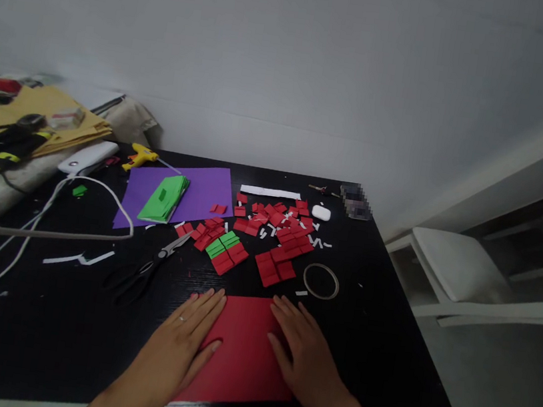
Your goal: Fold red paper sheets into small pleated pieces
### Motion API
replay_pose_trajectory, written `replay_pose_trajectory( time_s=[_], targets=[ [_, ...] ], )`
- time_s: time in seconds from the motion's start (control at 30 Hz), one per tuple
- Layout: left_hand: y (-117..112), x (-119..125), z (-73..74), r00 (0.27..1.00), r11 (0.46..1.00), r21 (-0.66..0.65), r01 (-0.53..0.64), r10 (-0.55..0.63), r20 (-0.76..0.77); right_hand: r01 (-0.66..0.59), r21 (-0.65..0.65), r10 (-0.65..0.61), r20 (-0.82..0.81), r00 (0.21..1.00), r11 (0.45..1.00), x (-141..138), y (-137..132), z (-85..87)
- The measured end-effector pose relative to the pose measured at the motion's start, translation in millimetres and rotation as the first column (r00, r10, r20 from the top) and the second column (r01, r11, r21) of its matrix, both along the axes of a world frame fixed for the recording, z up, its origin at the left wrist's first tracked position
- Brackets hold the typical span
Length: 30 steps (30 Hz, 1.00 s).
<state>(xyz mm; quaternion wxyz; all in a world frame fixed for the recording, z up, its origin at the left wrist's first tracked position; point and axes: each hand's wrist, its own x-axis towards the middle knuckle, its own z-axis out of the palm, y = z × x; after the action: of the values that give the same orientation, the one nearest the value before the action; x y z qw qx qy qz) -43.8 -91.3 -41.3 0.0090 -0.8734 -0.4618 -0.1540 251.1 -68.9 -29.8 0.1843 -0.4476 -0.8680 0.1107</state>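
A red sheet of paper (pixel 243 354) lies at the front edge of the black table, with a pale layer showing along its near edge. My left hand (pixel 187 336) rests flat on its left side, fingers stretched out, a ring on one finger. On the right side of the sheet my right hand (pixel 299 349) lies flat too, its thumb apart from the fingers. Neither hand grips anything. Just beyond the sheet are folded red paper pieces (pixel 269 269) and a green piece (pixel 223 245). Scissors (pixel 145 267) with black handles lie left of them, blades partly apart.
A purple sheet (pixel 208 184) bears a green paper stack (pixel 164 198); a yellow glue gun (pixel 140 157) lies behind. White cables (pixel 39 233) cross the left side. A ring-shaped roll (pixel 321 282), a white case (pixel 321 213) and paper scraps lie right. A white chair (pixel 445 265) stands beside the table.
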Motion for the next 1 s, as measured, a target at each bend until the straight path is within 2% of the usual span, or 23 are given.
replay_pose_trajectory(
  time_s=[0.13,0.27,0.4,0.5,0.67,0.8,0.9,1.0],
  targets=[
    [0,1,3.6,1.0,1.0,-0.01,-0.014,0.014,-0.002,0.012,0.048,-0.012,0.006,1.0,0.999,1,1,1.5],
    [-1,6,8.4,0.999,0.997,-0.058,-0.044,0.045,0.023,0.081,0.091,-0.073,-0.082,0.994,0.993,-18,8,2.9],
    [-4,11,9.4,0.997,0.995,-0.082,-0.062,0.065,0.036,0.008,-0.013,-0.009,-0.131,0.991,1.0,-46,19,5.6],
    [-4,9,8.9,0.997,0.994,-0.094,-0.053,0.059,0.053,-0.014,-0.04,0.009,-0.124,0.992,0.999,-58,24,5.9],
    [-5,2,10.1,0.996,0.995,-0.075,-0.065,0.069,0.051,0.028,-0.042,-0.033,-0.138,0.99,0.999,-46,23,2.1],
    [-6,5,9.7,0.993,0.995,-0.05,-0.084,0.088,0.077,0.094,-0.042,-0.099,-0.135,0.986,0.995,-38,22,0.4],
    [-6,11,6.9,0.984,0.991,-0.042,-0.125,0.129,0.121,0.125,-0.091,-0.134,-0.108,0.985,0.988,-50,29,4.6],
    [-7,15,4.1,0.979,0.988,-0.054,-0.147,0.153,0.134,0.14,-0.204,-0.144,-0.006,0.99,0.969,-73,40,15.9]
  ],
)
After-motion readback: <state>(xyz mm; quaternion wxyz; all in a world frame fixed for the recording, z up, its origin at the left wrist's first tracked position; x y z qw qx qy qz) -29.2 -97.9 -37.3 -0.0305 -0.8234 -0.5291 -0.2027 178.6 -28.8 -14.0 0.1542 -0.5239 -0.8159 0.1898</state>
